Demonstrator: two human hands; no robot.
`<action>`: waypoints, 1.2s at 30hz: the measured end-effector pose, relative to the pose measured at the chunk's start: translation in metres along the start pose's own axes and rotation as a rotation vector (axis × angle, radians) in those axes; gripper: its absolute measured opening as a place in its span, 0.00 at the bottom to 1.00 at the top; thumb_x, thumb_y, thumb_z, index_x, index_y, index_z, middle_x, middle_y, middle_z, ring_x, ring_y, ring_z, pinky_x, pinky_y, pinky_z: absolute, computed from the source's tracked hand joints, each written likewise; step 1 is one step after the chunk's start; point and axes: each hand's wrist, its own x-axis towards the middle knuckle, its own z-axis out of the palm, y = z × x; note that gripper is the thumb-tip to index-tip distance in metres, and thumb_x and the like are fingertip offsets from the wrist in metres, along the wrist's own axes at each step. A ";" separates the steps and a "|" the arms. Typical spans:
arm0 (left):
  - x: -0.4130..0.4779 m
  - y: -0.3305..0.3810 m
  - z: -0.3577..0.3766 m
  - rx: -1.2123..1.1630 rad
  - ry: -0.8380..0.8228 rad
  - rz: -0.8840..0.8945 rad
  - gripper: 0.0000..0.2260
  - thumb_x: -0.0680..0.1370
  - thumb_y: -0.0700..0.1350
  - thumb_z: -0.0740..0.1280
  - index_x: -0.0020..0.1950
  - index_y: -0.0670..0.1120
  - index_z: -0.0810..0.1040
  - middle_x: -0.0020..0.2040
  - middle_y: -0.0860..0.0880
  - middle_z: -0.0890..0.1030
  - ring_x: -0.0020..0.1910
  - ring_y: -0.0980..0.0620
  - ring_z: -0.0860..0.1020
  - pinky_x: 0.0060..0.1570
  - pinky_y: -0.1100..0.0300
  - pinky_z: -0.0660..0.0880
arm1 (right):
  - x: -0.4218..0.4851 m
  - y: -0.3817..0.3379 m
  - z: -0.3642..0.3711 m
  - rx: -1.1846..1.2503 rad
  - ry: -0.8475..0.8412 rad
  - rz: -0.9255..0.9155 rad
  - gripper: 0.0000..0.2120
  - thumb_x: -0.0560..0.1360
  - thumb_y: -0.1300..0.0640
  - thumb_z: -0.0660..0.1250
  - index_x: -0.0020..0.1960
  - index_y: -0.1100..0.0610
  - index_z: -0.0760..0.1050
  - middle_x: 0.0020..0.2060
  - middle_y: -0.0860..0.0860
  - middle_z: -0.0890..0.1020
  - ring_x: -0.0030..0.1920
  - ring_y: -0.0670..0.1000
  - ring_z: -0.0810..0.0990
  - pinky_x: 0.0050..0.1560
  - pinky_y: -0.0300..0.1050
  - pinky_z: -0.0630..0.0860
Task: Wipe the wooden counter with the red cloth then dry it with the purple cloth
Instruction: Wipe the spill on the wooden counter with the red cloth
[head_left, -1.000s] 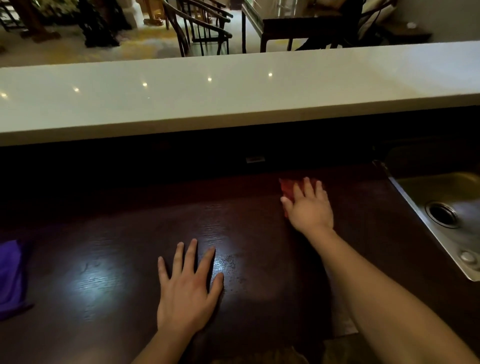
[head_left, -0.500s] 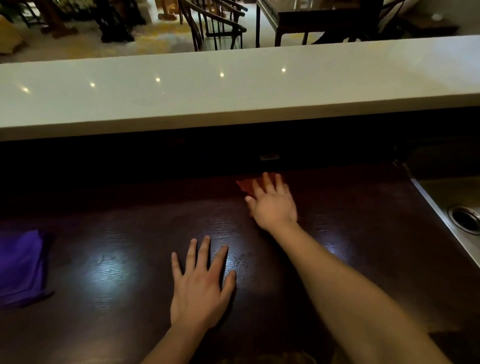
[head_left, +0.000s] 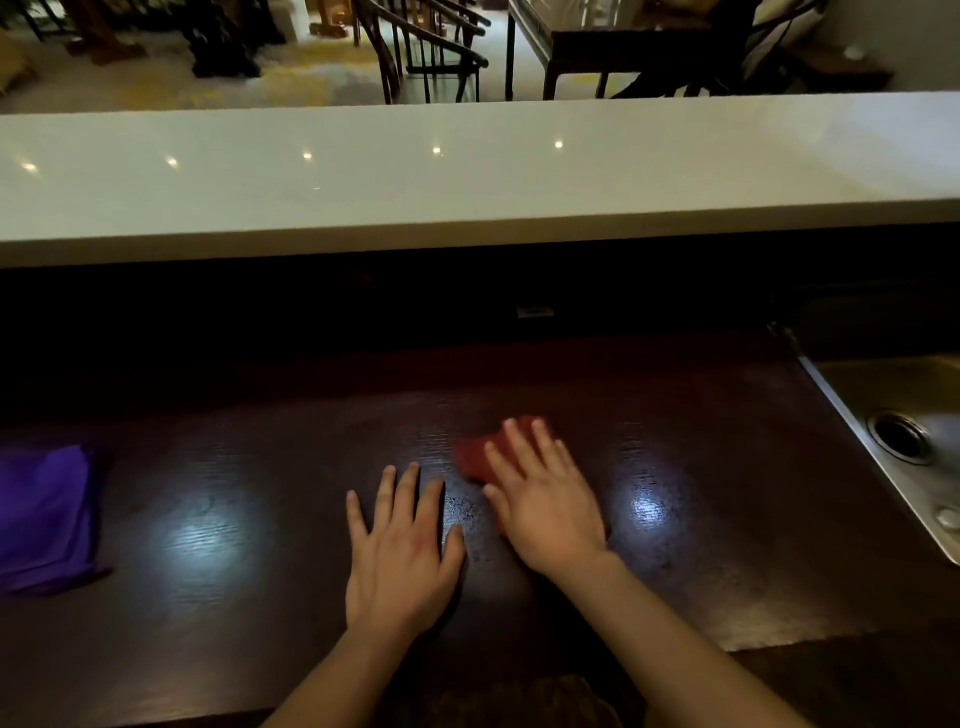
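The dark wooden counter (head_left: 260, 519) fills the lower half of the view and shines under the lights. My right hand (head_left: 545, 504) lies flat on the red cloth (head_left: 475, 457), pressing it onto the wood near the middle; only the cloth's left and far edges show past my fingers. My left hand (head_left: 400, 556) rests flat on the counter just to the left of it, fingers spread, holding nothing. The purple cloth (head_left: 44, 514) lies folded at the far left edge of the counter, away from both hands.
A steel sink (head_left: 883, 395) with a round drain is set into the counter at the right. A raised white ledge (head_left: 467, 176) runs across behind the counter. Chairs and a table stand in the room beyond.
My right hand has slid the red cloth from the far right-centre of the counter leftward, then toward me, ending beside my left hand. The left hand has stayed put.
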 end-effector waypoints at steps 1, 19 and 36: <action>0.000 -0.001 0.000 0.002 0.000 0.000 0.27 0.78 0.61 0.51 0.74 0.50 0.66 0.77 0.45 0.63 0.78 0.44 0.55 0.73 0.34 0.50 | -0.010 -0.005 0.004 -0.014 0.001 -0.084 0.25 0.79 0.40 0.50 0.74 0.46 0.61 0.77 0.51 0.57 0.77 0.58 0.51 0.75 0.57 0.55; -0.001 -0.005 0.000 -0.080 0.041 0.002 0.31 0.75 0.64 0.49 0.75 0.52 0.64 0.77 0.47 0.62 0.78 0.48 0.51 0.74 0.37 0.42 | -0.050 0.046 -0.003 -0.002 -0.038 -0.088 0.22 0.79 0.43 0.53 0.72 0.46 0.65 0.76 0.49 0.61 0.76 0.55 0.57 0.73 0.54 0.59; -0.027 -0.086 -0.027 -0.088 0.133 0.032 0.28 0.76 0.62 0.53 0.74 0.52 0.65 0.76 0.45 0.64 0.78 0.46 0.53 0.74 0.36 0.50 | -0.074 0.029 -0.006 0.017 0.009 0.100 0.21 0.80 0.47 0.57 0.72 0.48 0.67 0.75 0.49 0.63 0.76 0.56 0.56 0.73 0.53 0.58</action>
